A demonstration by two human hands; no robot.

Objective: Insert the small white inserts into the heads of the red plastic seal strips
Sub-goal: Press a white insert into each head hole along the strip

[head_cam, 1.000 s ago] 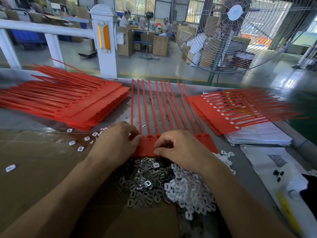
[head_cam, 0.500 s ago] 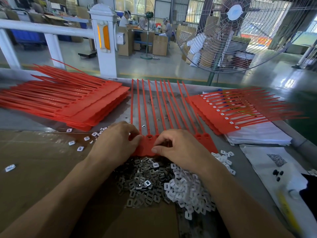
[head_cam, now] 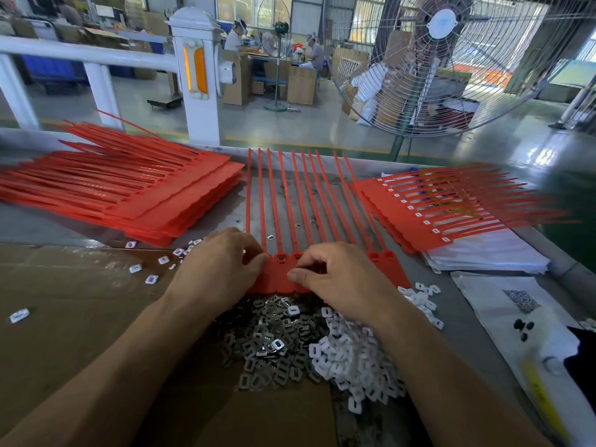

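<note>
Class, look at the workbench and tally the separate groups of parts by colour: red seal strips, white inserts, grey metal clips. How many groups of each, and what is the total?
Red seal strip groups: 3 (left stack, middle sheet, right stack)
White insert heaps: 1
Grey metal clip heaps: 1
Total: 5

big fan, white railing, shiny green floor, daylit windows.

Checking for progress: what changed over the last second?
Little. The right hand crept slightly up the red seal strip sheet toward the heads, fingers curled at them; any insert is hidden. The left hand stays pressed on the sheet's left end. Insert piles and both red stacks unchanged.
</note>
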